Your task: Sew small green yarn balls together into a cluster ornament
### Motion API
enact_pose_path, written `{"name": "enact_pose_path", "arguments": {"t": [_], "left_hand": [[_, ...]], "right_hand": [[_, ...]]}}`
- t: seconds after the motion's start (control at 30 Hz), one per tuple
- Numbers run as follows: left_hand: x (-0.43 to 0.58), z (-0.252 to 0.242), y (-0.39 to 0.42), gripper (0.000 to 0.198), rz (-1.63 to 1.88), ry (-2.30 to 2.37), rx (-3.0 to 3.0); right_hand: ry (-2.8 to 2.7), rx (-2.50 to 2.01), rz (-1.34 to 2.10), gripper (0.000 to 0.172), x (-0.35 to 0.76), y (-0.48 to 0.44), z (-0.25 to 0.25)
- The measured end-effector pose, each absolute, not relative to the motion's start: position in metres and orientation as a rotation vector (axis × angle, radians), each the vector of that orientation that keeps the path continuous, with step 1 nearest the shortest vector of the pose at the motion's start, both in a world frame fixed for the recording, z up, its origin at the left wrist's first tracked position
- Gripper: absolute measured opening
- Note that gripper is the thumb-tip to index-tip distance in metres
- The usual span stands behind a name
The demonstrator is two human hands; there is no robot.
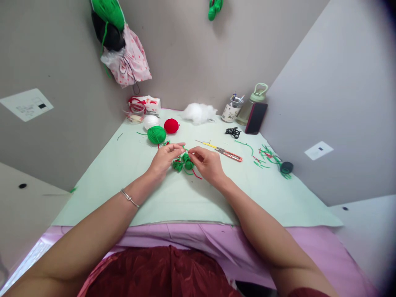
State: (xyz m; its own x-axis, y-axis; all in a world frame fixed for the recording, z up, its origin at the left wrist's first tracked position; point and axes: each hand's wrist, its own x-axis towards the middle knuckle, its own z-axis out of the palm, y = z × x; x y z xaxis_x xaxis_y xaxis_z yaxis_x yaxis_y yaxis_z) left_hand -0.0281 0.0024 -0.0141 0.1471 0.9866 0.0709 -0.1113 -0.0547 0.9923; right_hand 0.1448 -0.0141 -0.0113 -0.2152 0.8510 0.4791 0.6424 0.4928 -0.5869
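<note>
My left hand [164,160] is closed in a pinch at the end of some green yarn. Close beside it, my right hand [208,163] pinches the same yarn, its fingertips only slightly apart from the left ones. Below the fingertips hang small green yarn pieces [187,161], which look crocheted, with a loose red strand [196,175] trailing to the right. The fingers partly cover the yarn, so its exact join is hidden. Just beyond my hands lie a yellow-handled crochet hook [208,144] and orange thread snips [229,154].
Green [156,135], red [171,126] and white [151,122] yarn balls sit at the back left. White stuffing [198,113], a pen cup [232,110], a bottle [247,109] and a phone [256,119] stand behind. Yarn scraps [268,156] and a black claw clip [233,132] lie right.
</note>
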Motion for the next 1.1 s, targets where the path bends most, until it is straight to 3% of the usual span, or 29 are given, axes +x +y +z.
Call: {"name": "enact_pose_path", "arguments": {"t": [0.33,0.67,0.97,1.1], "left_hand": [[-0.0284,-0.0112,0.0006,0.012,1.18,1.003,1.24],[-0.0292,-0.0108,0.0007,0.025,1.16,0.998,1.24],[-0.0284,-0.0091,-0.0002,0.009,1.23,0.996,1.137],[-0.0282,-0.0095,0.0005,0.012,1.257,0.934,1.073]], "right_hand": [[-1.961,-1.268,0.214,0.013,0.1445,-0.0139,-0.0093],[-1.925,-1.262,0.285,0.013,0.1435,-0.0155,-0.0099],[-1.798,-1.279,0.408,0.012,0.1506,-0.0096,-0.0081],[-1.759,-1.274,0.476,0.012,0.1497,-0.0115,-0.0043]]}}
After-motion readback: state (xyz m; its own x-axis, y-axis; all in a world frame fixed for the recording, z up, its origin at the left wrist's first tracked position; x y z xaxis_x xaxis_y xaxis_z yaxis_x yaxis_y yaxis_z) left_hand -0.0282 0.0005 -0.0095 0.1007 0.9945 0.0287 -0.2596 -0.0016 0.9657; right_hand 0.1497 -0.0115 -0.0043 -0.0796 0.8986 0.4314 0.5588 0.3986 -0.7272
